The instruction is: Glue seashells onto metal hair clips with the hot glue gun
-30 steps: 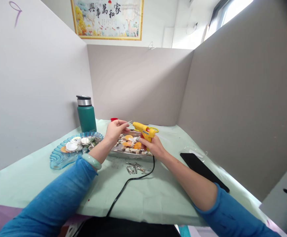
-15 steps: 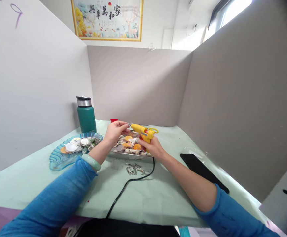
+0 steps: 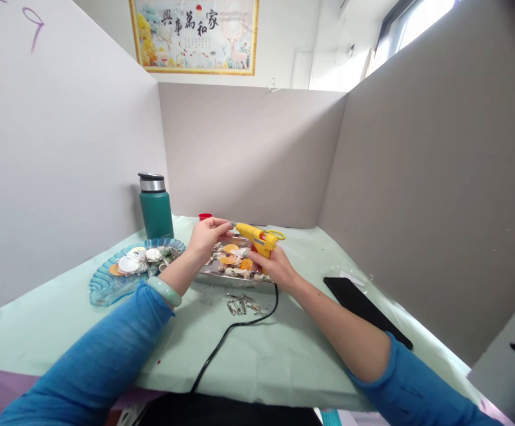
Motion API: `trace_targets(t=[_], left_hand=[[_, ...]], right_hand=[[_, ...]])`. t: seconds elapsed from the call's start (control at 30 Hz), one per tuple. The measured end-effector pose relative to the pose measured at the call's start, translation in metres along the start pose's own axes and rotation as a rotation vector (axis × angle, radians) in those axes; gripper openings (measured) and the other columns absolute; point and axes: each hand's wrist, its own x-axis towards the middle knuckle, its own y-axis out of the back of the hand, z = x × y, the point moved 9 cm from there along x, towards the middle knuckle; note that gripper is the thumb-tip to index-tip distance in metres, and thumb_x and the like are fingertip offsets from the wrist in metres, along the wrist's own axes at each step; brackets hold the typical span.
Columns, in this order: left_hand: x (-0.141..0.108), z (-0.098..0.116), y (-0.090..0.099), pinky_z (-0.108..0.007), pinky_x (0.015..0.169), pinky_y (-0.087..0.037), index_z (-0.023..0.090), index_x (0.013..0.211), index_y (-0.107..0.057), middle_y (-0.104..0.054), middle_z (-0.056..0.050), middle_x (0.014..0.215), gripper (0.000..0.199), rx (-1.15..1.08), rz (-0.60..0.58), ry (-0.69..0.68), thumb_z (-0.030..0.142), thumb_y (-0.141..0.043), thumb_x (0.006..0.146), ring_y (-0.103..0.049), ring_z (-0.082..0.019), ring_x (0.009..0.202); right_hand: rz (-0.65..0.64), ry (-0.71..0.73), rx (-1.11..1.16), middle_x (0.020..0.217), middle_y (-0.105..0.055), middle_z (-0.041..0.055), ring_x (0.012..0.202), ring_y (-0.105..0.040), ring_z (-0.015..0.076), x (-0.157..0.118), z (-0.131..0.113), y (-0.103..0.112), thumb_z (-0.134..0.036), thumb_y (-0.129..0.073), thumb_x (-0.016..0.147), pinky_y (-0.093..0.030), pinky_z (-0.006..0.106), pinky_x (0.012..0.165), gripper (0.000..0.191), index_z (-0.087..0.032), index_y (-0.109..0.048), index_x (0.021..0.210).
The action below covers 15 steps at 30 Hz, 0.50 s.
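My right hand [image 3: 275, 264] is wrapped round the grip of a yellow hot glue gun [image 3: 257, 236], whose nozzle points left. At the nozzle tip, my left hand [image 3: 207, 236] pinches something small that I cannot make out. Below both hands lies a metal tray [image 3: 235, 283] of shells and orange discs [image 3: 231, 249]. Several small metal clips or pins [image 3: 243, 305] lie on the cloth in front of the tray. On the left, a blue shell-shaped dish [image 3: 101, 287] holds white shells [image 3: 128, 264] and other pieces.
A green bottle [image 3: 156, 213] stands behind the dish, and a red cup [image 3: 204, 216] sits at the back. Yellow-handled scissors [image 3: 277, 234] show behind the glue gun. A black cord [image 3: 222, 343] crosses the front. A black flat item [image 3: 366, 310] lies right. Grey panels [image 3: 248, 148] enclose the table.
The view has shifted very slightly. Both hands and the glue gun keep nearly the same pose, with the nozzle still at the left fingertips.
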Motion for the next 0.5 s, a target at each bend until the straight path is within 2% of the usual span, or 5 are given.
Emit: trace_targets(t=[0.2,0.5], left_hand=[[0.0026,-0.0057,-0.001,-0.024,0.063,-0.052,0.01,0.077,-0.059,-0.066,-0.005,0.07,0.018,-0.068,-0.032,0.033,0.014,-0.073,0.067,-0.063,-0.01,0.058],[0.003,-0.0075,-0.002,-0.023,0.063,-0.053,0.01,0.077,-0.059,-0.067,-0.005,0.071,0.017,-0.089,-0.051,0.041,0.014,-0.072,0.068,-0.062,-0.009,0.058]], right_hand=[[0.013,0.023,0.084,0.051,-0.053,-0.0037,0.046,-0.047,0.0101,-0.0004,-0.0008,0.0008,-0.036,-0.066,0.074,-0.037,0.021,0.042,0.02,-0.02,-0.058,0.082],[0.018,0.029,0.045,0.051,-0.055,-0.0035,0.047,-0.049,0.0098,-0.0005,-0.0035,0.0012,-0.034,-0.065,0.075,-0.039,0.02,0.043,0.018,-0.019,-0.059,0.082]])
